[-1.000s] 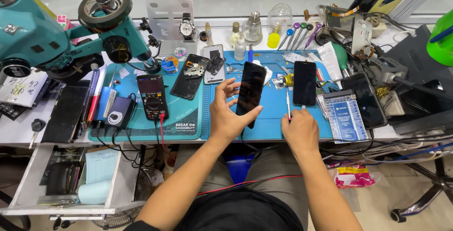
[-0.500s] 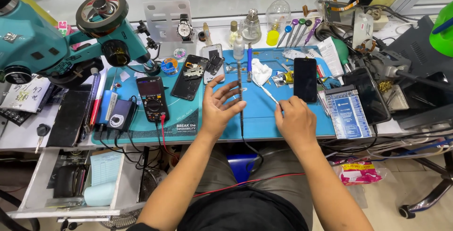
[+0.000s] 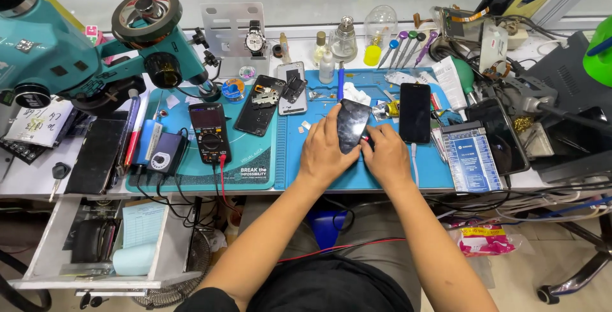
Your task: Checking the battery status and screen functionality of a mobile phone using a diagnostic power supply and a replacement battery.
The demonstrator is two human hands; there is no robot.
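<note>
A dark phone (image 3: 352,125) is held at frame centre over the blue mat (image 3: 389,172), tilted, its glass side up. The left hand (image 3: 323,151) is closed around its left edge, fingers laid along the side. The right hand (image 3: 384,154) is pressed against its lower right edge, fingers curled; whether something small is pinched there cannot be told.

Compared with half a second ago: both hands were then empty and spread open over the mat, and no phone was between them. Now the phone has been brought back into the grip and the hands have been drawn close together. One second ago the same phone was held upright in the left hand alone.

A second black phone (image 3: 415,112) is laid flat just right of the hands, unchanged in place. An opened phone (image 3: 260,104) is seen left of centre on the green mat (image 3: 255,173), with a multimeter (image 3: 210,132) beside it. A teal microscope (image 3: 76,57) is set at upper left of the desk (image 3: 32,184). A drawer (image 3: 102,242) is left open at lower left. A row of screwdrivers (image 3: 405,45) is stood at top centre.
</note>
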